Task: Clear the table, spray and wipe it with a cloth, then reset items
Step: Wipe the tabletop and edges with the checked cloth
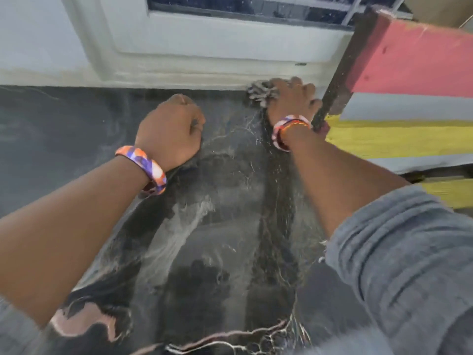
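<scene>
The table (64, 129) is a dark, marbled stone top with wet streaks and white veins. My right hand (291, 98) grips a bunched grey-and-white cloth (261, 93) and presses it on the far edge of the top, close to the wall. My left hand (171, 126) is curled into a fist and rests on the stone to the left of the cloth, holding nothing that I can see. Both wrists wear orange, purple and white bangles.
A white wall with a window frame (230, 39) runs along the far edge. A painted board with red, white and yellow stripes (409, 80) and a dark edge leans in at the right, right beside my right hand.
</scene>
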The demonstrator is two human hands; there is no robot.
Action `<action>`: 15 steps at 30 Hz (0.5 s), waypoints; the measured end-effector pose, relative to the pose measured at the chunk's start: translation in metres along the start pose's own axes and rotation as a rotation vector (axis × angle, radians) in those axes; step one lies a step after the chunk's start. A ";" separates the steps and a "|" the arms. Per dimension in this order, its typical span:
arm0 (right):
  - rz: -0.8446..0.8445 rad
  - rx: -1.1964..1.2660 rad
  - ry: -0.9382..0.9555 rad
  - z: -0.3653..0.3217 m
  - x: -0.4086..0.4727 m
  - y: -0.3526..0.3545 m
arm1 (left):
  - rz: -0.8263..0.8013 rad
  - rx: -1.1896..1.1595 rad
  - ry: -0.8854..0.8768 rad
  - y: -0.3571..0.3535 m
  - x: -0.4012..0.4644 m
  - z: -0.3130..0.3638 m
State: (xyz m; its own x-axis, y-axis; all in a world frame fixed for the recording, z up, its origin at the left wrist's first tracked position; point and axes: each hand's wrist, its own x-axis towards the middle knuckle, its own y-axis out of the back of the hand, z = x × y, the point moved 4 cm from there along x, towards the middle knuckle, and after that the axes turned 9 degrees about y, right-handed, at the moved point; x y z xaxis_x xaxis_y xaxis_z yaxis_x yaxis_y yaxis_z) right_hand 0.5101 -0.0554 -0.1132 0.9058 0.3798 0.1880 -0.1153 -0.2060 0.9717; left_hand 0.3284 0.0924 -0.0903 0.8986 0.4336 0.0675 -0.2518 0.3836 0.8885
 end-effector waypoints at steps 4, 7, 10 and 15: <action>0.057 0.209 -0.201 0.058 -0.005 0.004 | -0.023 -0.029 -0.023 -0.007 0.004 0.015; 0.005 0.482 -0.111 0.070 -0.033 0.006 | -0.038 -0.023 -0.021 -0.008 -0.007 0.028; -0.043 0.603 -0.051 0.085 -0.073 0.013 | -0.050 -0.032 -0.037 -0.006 -0.024 0.039; -0.100 0.896 -0.178 0.117 -0.177 0.027 | -0.056 -0.061 -0.073 -0.002 -0.069 0.056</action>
State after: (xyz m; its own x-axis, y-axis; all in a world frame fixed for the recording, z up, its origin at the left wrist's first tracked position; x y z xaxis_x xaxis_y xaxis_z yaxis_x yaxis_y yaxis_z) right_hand 0.3942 -0.2339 -0.1365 0.9526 0.3038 0.0120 0.2585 -0.8301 0.4940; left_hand 0.2873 0.0163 -0.0708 0.9351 0.3504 0.0530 -0.2197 0.4559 0.8625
